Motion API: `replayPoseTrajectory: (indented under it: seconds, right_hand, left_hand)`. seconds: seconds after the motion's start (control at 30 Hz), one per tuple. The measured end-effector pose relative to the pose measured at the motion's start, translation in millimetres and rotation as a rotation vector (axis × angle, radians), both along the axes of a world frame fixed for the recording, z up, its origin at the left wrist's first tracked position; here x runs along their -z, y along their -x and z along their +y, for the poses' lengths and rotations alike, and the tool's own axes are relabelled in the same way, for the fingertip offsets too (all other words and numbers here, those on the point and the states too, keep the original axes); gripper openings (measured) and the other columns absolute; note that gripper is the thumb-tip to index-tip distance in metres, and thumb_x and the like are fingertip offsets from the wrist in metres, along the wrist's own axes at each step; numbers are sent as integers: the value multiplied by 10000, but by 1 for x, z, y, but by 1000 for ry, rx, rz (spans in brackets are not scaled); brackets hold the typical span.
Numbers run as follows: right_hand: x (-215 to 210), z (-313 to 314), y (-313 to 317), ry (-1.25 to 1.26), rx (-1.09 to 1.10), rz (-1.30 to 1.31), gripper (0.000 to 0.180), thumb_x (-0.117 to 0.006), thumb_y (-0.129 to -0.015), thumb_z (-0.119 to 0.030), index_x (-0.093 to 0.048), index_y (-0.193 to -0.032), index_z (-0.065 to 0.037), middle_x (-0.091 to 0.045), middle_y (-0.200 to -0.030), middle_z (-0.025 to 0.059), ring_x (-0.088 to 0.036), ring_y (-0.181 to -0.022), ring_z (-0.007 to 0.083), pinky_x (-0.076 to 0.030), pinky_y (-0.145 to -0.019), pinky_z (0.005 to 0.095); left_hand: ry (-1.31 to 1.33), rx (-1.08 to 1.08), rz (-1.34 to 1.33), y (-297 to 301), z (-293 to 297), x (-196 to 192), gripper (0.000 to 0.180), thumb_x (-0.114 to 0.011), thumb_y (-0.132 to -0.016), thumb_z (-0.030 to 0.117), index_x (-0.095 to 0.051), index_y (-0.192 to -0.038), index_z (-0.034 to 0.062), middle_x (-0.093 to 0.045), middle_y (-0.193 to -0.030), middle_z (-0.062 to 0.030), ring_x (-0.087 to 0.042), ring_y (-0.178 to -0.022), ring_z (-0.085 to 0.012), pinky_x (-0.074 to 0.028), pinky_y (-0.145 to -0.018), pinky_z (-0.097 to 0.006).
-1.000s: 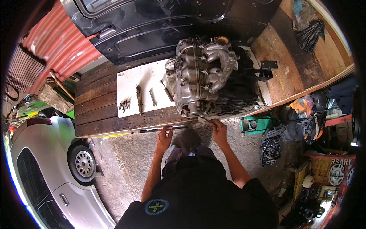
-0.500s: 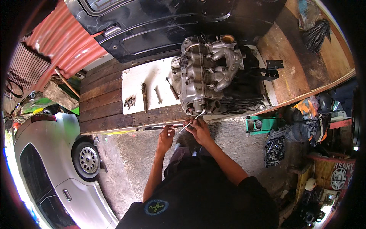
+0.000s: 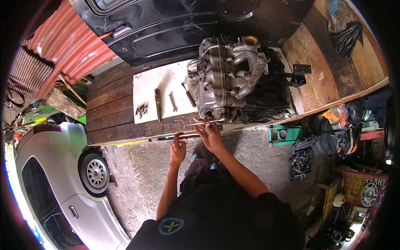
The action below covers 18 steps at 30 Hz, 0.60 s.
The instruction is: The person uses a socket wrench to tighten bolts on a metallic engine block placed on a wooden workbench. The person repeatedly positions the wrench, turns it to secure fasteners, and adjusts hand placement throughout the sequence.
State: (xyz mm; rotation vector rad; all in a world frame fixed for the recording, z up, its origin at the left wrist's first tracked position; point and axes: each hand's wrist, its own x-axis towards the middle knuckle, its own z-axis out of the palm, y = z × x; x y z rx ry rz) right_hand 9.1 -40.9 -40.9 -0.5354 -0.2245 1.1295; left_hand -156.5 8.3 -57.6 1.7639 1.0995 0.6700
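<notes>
**Right hand shifted left along the bench edge, slim tool now at the engine's near face**

Shifted since a second ago: right hand (image 3: 211, 135), then at the bench edge further right, now below the engine's lower-left corner; left hand (image 3: 178, 149) close to its former spot at centre frame, slightly lower.

Right hand: fingers closed on a thin metal tool (image 3: 204, 123), a slender bright rod whose kind cannot be told at this size. Long axis of the tool near horizontal across the frame, parallel to the front edge of the wooden bench (image 3: 112, 108), one end toward the engine's lower ports, the other pointing left. Engine block (image 3: 225, 79) directly above the right hand, at upper centre, touching or just short of the tool's right end; contact not resolvable.

Left hand: fingers loosely spread and raised, holding nothing, fingertips near the metal strip on the bench's front edge; touching or apart cannot be told. Further from the engine than the right hand, down and to the left of it.

On the white sheet (image 3: 166, 81) left of the engine: a small cluster of bolts (image 3: 141, 110), a long dark tool (image 3: 158, 102), a wrench (image 3: 173, 101). All up and left of both hands, well apart from the held tool. Silver car (image 3: 62, 183) at lower left.
</notes>
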Motion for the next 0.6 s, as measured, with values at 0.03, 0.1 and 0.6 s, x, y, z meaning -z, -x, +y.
replayPoseTrajectory:
  seconds: [0.03, 0.1, 0.6]
  right_hand:
    - [1, 3, 1, -40, 6, 16, 116, -512, -949, -181, -536, -951, -67, -581, -1014, 36, -483, -1227, 306, -419, -1043, 471]
    - [1, 6, 3, -119, 17, 46, 108, -534, -937, -181, -545, -935, -74, -579, -985, 27, -494, -1214, 307, -410, -1053, 479]
    - [18, -17, 1, 216, 85, -106, 175, -557, -938, -232, -536, -910, -60, -560, -884, 46, -604, -864, 207, -511, -868, 383]
  left_hand:
    - [3, -23, -13, 1, 2, -2, 327, -477, -850, -20, -480, -1176, 10, -661, -953, -160, -669, -787, -230, -518, -676, -327]
    - [9, -73, -40, 5, 7, -5, 354, -468, -836, -34, -471, -1186, 15, -662, -934, -150, -665, -779, -225, -516, -676, -323]
    - [139, -174, -87, 12, 11, 4, 334, -464, -843, -9, -481, -1176, 13, -658, -899, -157, -653, -765, -225, -502, -689, -332]
